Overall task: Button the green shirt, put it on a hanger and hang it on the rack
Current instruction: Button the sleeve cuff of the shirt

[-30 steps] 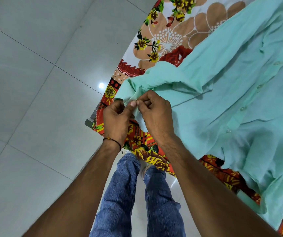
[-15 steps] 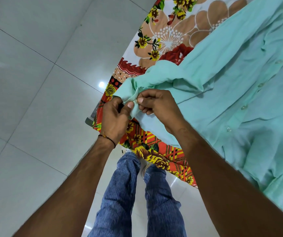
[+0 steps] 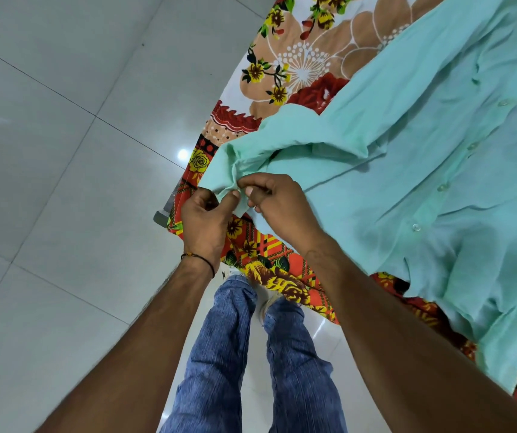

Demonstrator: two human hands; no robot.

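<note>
Both hands meet at the bed's near corner; left hand (image 3: 207, 220) and right hand (image 3: 277, 207) each pinch the green shirt (image 3: 407, 170) on the floral bedsheet (image 3: 298, 57).

**Floral sheet, tiled floor, jeans**

A floral sheet (image 3: 301, 62) spreads out beyond the left hand (image 3: 207, 223) and right hand (image 3: 282, 207). Farther out it shows tan blooms, red roses and small yellow flowers on white. Directly under the hands it has an orange plaid border with yellow roses. A grey corner (image 3: 160, 217) pokes from under the sheet's edge, just left of the left hand. Pale glossy floor (image 3: 63, 151) tiles fill everything left of the hands, with a bright glint (image 3: 183, 154) above the left hand. Below the hands are blue jeans (image 3: 219, 354), with a bit of white shoe (image 3: 268, 303) at their far end. A dark thread (image 3: 201, 260) circles the left wrist.
</note>
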